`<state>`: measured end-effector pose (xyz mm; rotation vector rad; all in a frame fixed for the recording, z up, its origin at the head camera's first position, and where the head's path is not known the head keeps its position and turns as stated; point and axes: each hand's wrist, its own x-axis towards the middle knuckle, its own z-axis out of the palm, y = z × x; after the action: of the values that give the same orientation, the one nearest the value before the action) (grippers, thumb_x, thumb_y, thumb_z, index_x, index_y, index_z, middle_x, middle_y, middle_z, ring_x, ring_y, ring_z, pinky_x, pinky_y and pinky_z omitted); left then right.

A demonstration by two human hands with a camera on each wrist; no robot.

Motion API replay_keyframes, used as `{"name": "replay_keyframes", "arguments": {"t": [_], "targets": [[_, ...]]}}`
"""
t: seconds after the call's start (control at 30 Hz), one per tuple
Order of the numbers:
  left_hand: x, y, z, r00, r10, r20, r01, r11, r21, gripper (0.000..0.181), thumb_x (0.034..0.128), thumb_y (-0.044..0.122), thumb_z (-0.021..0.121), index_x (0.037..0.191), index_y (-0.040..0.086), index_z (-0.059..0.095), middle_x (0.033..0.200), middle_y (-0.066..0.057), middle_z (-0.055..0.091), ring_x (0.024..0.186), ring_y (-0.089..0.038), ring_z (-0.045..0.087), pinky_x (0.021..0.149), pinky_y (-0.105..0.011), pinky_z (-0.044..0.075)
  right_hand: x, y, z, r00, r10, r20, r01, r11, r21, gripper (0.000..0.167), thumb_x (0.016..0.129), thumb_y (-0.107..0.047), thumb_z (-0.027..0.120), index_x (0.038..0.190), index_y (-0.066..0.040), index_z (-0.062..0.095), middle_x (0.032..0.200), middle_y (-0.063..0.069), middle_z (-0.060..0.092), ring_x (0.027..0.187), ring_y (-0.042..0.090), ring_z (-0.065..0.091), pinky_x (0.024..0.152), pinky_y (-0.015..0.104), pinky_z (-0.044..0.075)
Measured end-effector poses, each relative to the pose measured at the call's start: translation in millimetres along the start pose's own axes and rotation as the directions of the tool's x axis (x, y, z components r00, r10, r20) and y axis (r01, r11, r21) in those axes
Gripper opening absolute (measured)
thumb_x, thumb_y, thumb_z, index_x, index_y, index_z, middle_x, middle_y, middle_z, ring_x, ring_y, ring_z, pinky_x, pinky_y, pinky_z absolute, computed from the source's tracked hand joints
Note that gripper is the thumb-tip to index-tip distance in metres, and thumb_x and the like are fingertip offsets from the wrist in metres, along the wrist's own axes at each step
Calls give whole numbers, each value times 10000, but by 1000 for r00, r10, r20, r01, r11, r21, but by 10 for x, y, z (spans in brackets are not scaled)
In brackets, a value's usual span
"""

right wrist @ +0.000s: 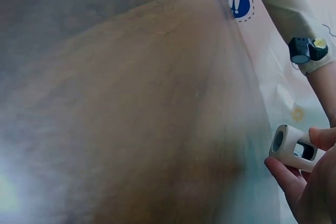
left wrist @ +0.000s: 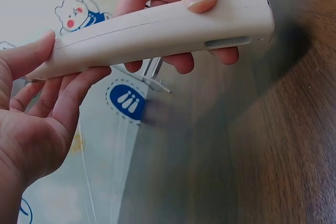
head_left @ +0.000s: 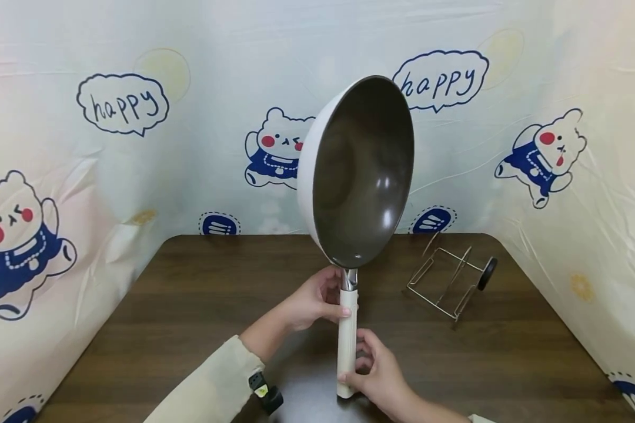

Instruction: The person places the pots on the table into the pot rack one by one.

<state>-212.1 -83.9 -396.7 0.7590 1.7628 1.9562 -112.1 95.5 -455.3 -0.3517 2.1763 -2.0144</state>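
Note:
A wok (head_left: 365, 170) with a white outside and a dark grey-brown inside stands upright above the table, its bowl at the top and facing right. Its cream handle (head_left: 347, 343) points down. My left hand (head_left: 312, 301) grips the handle's upper part, just below the metal neck (head_left: 350, 279). Lower down, my right hand (head_left: 378, 370) holds the same handle near its end. In the left wrist view, the thumb and fingers of both hands are on the handle (left wrist: 152, 30). The handle's end (right wrist: 283, 153), with a slot in its side, shows in the right wrist view.
A wire rack (head_left: 432, 303) with a black round piece (head_left: 487, 274) is on the right of the brown wooden table (head_left: 190, 317). Behind the table hangs a printed cloth (head_left: 206, 117). A black wrist camera (head_left: 266, 392) is strapped over the left sleeve.

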Motion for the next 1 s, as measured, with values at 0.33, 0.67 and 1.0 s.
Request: {"name": "replay_keyframes", "arguments": {"t": [0.33, 0.67, 1.0], "targets": [[168, 84, 196, 996, -61, 62, 57, 996, 67, 516, 786, -128, 713, 1212, 5, 454, 1028, -104, 620, 860, -211, 645, 623, -399, 575, -112, 62, -112, 997, -23, -72, 18, 997, -77, 668, 711, 48, 824, 1273, 7, 467, 1042, 129, 665, 807, 160, 670, 742, 259, 499], [418, 197, 341, 988, -102, 118, 88, 990, 113, 570, 774, -156, 711, 1244, 36, 450, 1063, -112, 569, 893, -214, 625, 649, -436, 584, -135, 27, -199, 991, -10, -135, 8, 1000, -21, 678, 726, 87, 797, 1296, 28, 434, 1029, 161, 644, 839, 182, 667, 731, 289, 534], [544, 194, 473, 980, -127, 154, 98, 979, 179, 636, 776, -165, 713, 1296, 54, 422, 1044, -74, 563, 840, -170, 631, 589, -364, 573, -179, 52, -229, 986, 10, -168, -5, 1000, 31, 680, 744, 112, 770, 1306, 33, 396, 1092, 222, 612, 843, 180, 665, 689, 303, 553]]}}
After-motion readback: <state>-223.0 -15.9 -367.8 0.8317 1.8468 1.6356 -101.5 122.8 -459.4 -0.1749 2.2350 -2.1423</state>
